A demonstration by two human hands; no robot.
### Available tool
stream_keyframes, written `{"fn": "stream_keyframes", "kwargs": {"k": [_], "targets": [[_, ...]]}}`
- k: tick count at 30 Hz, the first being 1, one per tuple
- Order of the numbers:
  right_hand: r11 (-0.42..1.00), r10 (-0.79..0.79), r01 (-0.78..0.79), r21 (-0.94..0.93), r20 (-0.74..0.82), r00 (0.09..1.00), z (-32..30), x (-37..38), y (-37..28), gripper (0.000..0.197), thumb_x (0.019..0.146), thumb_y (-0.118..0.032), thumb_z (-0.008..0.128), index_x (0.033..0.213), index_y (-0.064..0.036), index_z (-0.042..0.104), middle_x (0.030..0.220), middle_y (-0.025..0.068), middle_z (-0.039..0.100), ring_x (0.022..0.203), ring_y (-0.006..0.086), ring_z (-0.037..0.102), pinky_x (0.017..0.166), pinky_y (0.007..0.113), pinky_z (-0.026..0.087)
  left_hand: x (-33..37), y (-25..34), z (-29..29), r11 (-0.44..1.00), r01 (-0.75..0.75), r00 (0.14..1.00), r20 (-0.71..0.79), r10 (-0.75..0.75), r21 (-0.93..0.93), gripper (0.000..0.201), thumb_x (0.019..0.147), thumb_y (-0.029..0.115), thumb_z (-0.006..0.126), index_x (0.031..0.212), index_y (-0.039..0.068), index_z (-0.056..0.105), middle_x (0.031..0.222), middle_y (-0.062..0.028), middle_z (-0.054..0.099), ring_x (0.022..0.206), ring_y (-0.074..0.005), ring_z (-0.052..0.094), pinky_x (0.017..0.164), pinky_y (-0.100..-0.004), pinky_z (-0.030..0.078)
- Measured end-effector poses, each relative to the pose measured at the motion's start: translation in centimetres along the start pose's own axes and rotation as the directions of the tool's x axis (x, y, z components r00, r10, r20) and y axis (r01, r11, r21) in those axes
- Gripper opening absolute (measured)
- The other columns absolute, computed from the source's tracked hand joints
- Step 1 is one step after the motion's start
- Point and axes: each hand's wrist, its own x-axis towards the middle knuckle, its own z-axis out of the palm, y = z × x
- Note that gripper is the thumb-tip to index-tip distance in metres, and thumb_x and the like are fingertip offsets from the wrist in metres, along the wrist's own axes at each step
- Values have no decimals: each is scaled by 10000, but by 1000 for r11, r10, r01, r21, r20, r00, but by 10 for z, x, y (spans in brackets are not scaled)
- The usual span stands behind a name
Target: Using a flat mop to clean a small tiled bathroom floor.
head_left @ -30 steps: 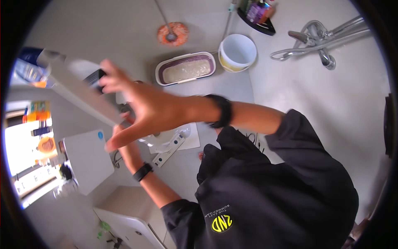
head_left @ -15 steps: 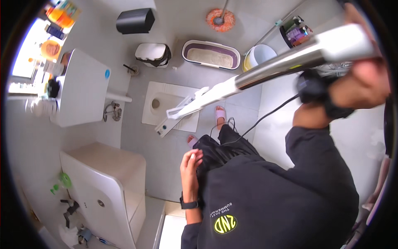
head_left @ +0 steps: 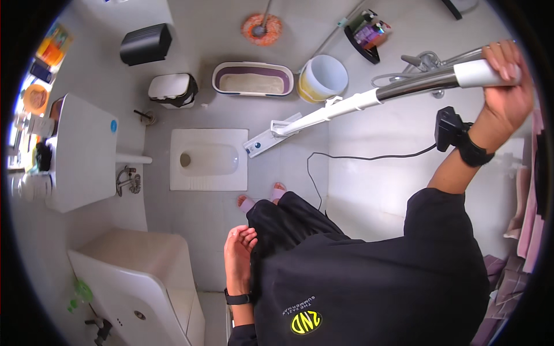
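Observation:
My right hand point(head_left: 508, 78), raised at the right, is wrapped round the white grip end of a long-handled flat mop point(head_left: 352, 106). Its pole runs white and chrome down to the left, and the narrow mop head point(head_left: 271, 139) lies over the floor just right of the squat toilet point(head_left: 209, 160). My left hand point(head_left: 238, 248) hangs by my thigh with loosely bent fingers and nothing in it. A dark strap circles each wrist. From a black device point(head_left: 450, 128) at the right wrist, a cable point(head_left: 375, 157) loops toward my trousers.
Along the far wall stand a lidded bin point(head_left: 169, 86), a long purple-and-white tub point(head_left: 254, 87) and a bucket point(head_left: 323, 78). An orange round mop head point(head_left: 261, 30) hangs above. A white sink cabinet point(head_left: 138, 271) and a white tank point(head_left: 86, 153) are left; towels point(head_left: 528, 225) hang right.
The flat mop has swung right, its head leaving the squat toilet for the floor beside it. My right hand has moved outward with the grip. The view has shifted; my left hand stays low.

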Motion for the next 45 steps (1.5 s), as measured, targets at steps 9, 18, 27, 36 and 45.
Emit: {"fn": "stream_keyframes", "kwargs": {"k": [9, 18, 27, 36, 45], "targets": [[994, -86, 69, -87, -217, 972, -69, -43, 43, 178, 835, -137, 495, 679, -73, 440, 561, 5, 378, 536, 104, 374, 609, 273, 353, 51, 62, 42, 963, -255, 967, 46, 251, 90, 253, 873, 272, 432, 996, 66, 513, 930, -48, 562, 875, -134, 531, 769, -270, 424], [907, -183, 270, -324, 274, 944, 71, -86, 181, 271, 744, -98, 531, 982, -32, 419, 875, 151, 478, 853, 294, 508, 704, 385, 406, -64, 112, 245, 343, -933, 337, 76, 939, -107, 408, 864, 394, 436, 1039, 27, 465, 928, -105, 521, 853, -190, 490, 771, -290, 412], [921, 145, -117, -372, 49, 988, 66, -196, 204, 629, 633, -156, 721, 1148, -34, 382, 1016, 106, 479, 1091, 234, 412, 864, 351, 377, -195, 96, 179, 236, -972, 219, 344, 913, -6, 241, 832, 335, 488, 779, 100, 497, 679, -33, 482, 659, -154, 512, 642, -291, 398], [-309, 903, -273, 911, 191, -384, -34, -291, 367, 824, 610, -353, 763, 1191, -22, 281, 1067, 208, 467, 1022, 364, 473, 796, 507, 427, -158, 74, 218, 386, -853, 27, 711, 703, -351, 295, 759, 256, 536, 526, 116, 423, 580, 11, 527, 500, -41, 528, 418, -212, 433], [37, 995, -570, 821, -81, -52, -27, -331, 479, 98, 716, -109, 566, 723, -26, 514, 616, 98, 536, 533, 206, 519, 504, 328, 460, -151, 84, 135, 366, -889, 13, 783, 621, -275, 226, 772, 126, 555, 596, 127, 413, 493, 29, 432, 393, -65, 400, 386, -217, 334]]}}
